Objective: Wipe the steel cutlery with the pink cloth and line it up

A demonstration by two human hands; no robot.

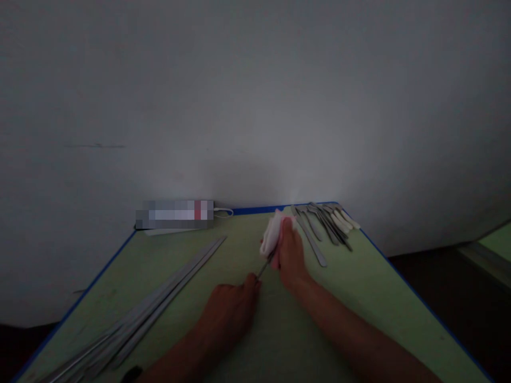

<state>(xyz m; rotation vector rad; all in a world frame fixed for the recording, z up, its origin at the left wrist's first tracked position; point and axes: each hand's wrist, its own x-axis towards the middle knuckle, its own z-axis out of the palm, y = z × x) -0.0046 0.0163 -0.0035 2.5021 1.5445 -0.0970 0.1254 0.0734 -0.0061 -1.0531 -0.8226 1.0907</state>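
My left hand is closed on the near end of a thin metal utensil, low over the middle of the table. The utensil slants away to the right, and its far end is hidden in a folded white and pink cloth. Fingers of my right hand are wrapped round this cloth, pressing it about the utensil. Which kind of utensil it is, I cannot tell. Just right of the cloth lies a flat table knife, apart from my hand.
Several pieces of metal cutlery lie at the back right, some white-handled. Long flat metal strips run along the left side. A blurred-out box with a white cord stands against the wall. Blue edging borders the green table.
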